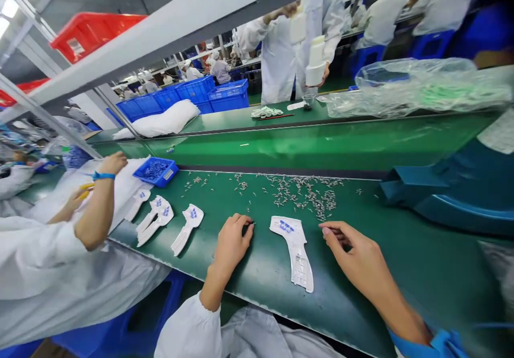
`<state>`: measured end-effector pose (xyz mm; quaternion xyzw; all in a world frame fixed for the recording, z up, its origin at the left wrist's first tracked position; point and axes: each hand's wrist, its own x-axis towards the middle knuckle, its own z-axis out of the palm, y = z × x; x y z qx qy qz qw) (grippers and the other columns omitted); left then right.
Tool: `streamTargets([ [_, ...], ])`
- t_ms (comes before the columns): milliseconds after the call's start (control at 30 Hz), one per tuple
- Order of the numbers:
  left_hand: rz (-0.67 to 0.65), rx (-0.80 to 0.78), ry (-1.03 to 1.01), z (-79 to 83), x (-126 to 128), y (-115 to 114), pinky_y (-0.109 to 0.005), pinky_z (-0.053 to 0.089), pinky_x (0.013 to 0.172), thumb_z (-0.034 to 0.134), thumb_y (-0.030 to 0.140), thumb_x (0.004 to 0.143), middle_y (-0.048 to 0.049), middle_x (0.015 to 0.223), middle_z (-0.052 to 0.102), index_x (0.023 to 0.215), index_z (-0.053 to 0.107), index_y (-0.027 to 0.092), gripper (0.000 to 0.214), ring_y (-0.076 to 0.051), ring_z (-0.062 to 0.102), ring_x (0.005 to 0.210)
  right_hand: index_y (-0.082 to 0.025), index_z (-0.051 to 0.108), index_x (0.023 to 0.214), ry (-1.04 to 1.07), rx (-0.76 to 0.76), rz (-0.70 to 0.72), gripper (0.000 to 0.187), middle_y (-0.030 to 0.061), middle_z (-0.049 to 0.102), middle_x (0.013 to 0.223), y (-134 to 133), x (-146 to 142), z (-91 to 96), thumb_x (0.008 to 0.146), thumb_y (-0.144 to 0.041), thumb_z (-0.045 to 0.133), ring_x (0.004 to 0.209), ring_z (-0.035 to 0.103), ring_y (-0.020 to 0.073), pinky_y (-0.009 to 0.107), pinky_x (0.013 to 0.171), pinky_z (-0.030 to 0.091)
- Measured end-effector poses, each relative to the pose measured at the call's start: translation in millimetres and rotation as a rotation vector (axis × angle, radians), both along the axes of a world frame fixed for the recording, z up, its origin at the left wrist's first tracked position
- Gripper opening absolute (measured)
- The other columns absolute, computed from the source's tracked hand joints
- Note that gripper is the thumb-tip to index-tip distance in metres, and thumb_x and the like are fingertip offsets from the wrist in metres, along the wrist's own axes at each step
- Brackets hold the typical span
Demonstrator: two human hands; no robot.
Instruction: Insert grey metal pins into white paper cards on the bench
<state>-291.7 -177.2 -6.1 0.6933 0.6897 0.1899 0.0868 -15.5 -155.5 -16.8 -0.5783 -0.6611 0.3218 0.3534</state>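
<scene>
White shell (295,251) lay between left hand (233,244) and right hand (357,256), long axis roughly fore-and-aft.
Left seemingly pinched a small part (253,222); right's grip could not be told; neither clearly nearer.

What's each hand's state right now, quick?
Left hand: fingertips closed, apparently on a small part.
Right hand: thumb and fingertip closed; anything held can't be told.

At least four white shells (295,245), one small blue tray (166,173), two red bins (98,31), two blue wristbands (106,176) and one yellow-handled tool (86,186) are in view, along with a scatter of small pins (324,202) too crowded to count.
</scene>
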Motion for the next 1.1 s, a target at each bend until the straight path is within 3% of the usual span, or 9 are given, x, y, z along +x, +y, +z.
streamTargets([
  [133, -0.105, -0.076, 0.055, 5.0, 1, 2, -0.031, 0.05, 0.084, 0.047, 0.02, 0.096, -0.0038, 0.108, 0.066, 0.117, 0.064, 0.025, 0.028, -0.02, 0.062, 0.1, -0.023, 0.067, 0.099, -0.006, -0.046, -0.001, 0.031, 0.0051, 0.072, 0.09, -16, -1, 5.5, 0.093, -0.046, 0.048, 0.076, 0.064, 0.019, 0.029, 0.07, 0.05],
  [333, -0.104, -0.189, 0.235, 16.7, 10, 3, -0.032, 0.049, 0.074, 0.045, 0.017, 0.097, -0.0049, 0.102, 0.067, 0.104, 0.067, 0.023, 0.025, -0.023, 0.063, 0.094, -0.024, 0.067, 0.098, -0.066, -0.076, -0.02, 0.03, 0.0043, 0.071, 0.089, -35, -2, 10.2, 0.094, -0.046, 0.048, 0.076, 0.063, 0.0187, 0.028, 0.067, 0.049],
  [500, -0.162, -0.191, 0.139, 17.1, 11, -6, -0.031, 0.049, 0.078, 0.045, 0.02, 0.098, -0.0037, 0.109, 0.067, 0.116, 0.064, 0.026, 0.027, -0.022, 0.064, 0.098, -0.023, 0.067, 0.1, -0.005, -0.145, -0.068, 0.032, 0.0055, 0.071, 0.089, -38, 8, -13.1, 0.094, -0.048, 0.049, 0.08, 0.066, 0.0201, 0.029, 0.074, 0.052],
  [700, -0.054, -0.188, -0.057, 11.1, 16, -7, -0.029, 0.046, 0.073, 0.049, 0.018, 0.096, -0.0028, 0.097, 0.068, 0.099, 0.07, 0.024, 0.022, -0.019, 0.065, 0.084, -0.021, 0.066, 0.1, 0.064, -0.13, -0.098, 0.034, 0.0053, 0.071, 0.085, -36, 15, -33.6, 0.094, -0.049, 0.05, 0.079, 0.068, 0.0198, 0.029, 0.075, 0.054],
  [800, -0.004, -0.204, -0.311, 16.7, 23, -12, -0.028, 0.045, 0.072, 0.055, 0.019, 0.091, -0.0031, 0.09, 0.069, 0.095, 0.071, 0.022, 0.017, -0.017, 0.063, 0.077, -0.022, 0.068, 0.097, 0.015, -0.045, -0.086, 0.031, 0.0041, 0.071, 0.082, -38, 12, -25.1, 0.094, -0.047, 0.051, 0.074, 0.068, 0.0191, 0.029, 0.07, 0.055],
  [900, 0.012, -0.34, -0.81, 22.3, 38, -25, -0.025, 0.046, 0.068, 0.066, 0.03, 0.086, -0.0032, 0.082, 0.068, 0.09, 0.072, 0.019, 0.013, -0.015, 0.061, 0.074, -0.023, 0.069, 0.098, -0.014, 0.102, 0.072, 0.022, 0.003, 0.07, 0.083, -47, 3, -7.2, 0.095, -0.04, 0.054, 0.07, 0.067, 0.017, 0.027, 0.066, 0.055],
  [1000, 0.076, -0.557, -1.353, 22.8, 59, -41, -0.02, 0.043, 0.058, 0.079, 0.04, 0.074, -0.0004, 0.068, 0.063, 0.084, 0.07, 0.016, 0.028, -0.01, 0.055, 0.061, -0.026, 0.066, 0.111, -0.04, 0.258, 0.318, 0.019, 0.0045, 0.07, 0.102, -60, -12, 9.9, 0.095, -0.029, 0.057, 0.086, 0.068, 0.0173, 0.027, 0.076, 0.057],
  [1100, 0.162, -0.679, -1.656, 20.6, 74, -50, -0.017, 0.041, 0.054, 0.087, 0.041, 0.065, 0.001, 0.064, 0.061, 0.081, 0.067, 0.014, 0.037, -0.007, 0.052, 0.056, -0.025, 0.061, 0.115, -0.053, 0.353, 0.377, 0.021, 0.0051, 0.068, 0.11, -67, -23, 17.5, 0.097, -0.019, 0.053, 0.098, 0.067, 0.0173, 0.028, 0.086, 0.055],
])
